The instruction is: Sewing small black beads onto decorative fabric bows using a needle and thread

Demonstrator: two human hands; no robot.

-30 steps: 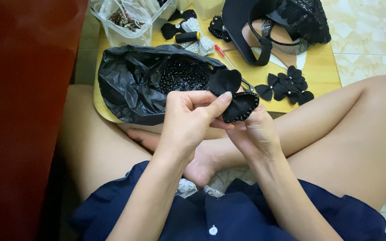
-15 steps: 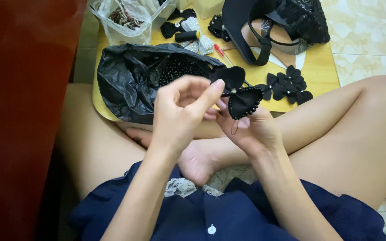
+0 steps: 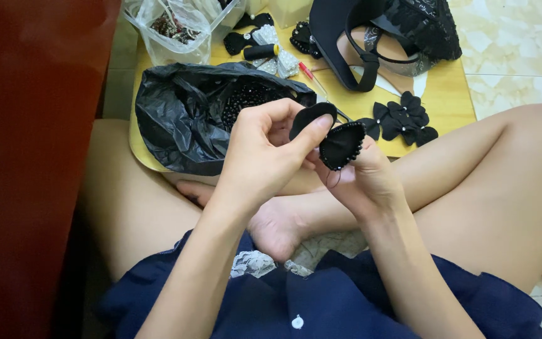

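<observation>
Bow in hands, bead bag behind.

Matt black fabric bow, beaded edge; glossy plastic bag; board probably wood.

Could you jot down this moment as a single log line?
left hand: pinching black fabric bow | right hand: holding bow from below | black plastic bag: open on yellow board

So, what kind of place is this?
Probably a home craft corner: a person sits cross-legged on a tiled floor at a low wooden board, beside a black bag of beads and finished fabric bows.
</observation>
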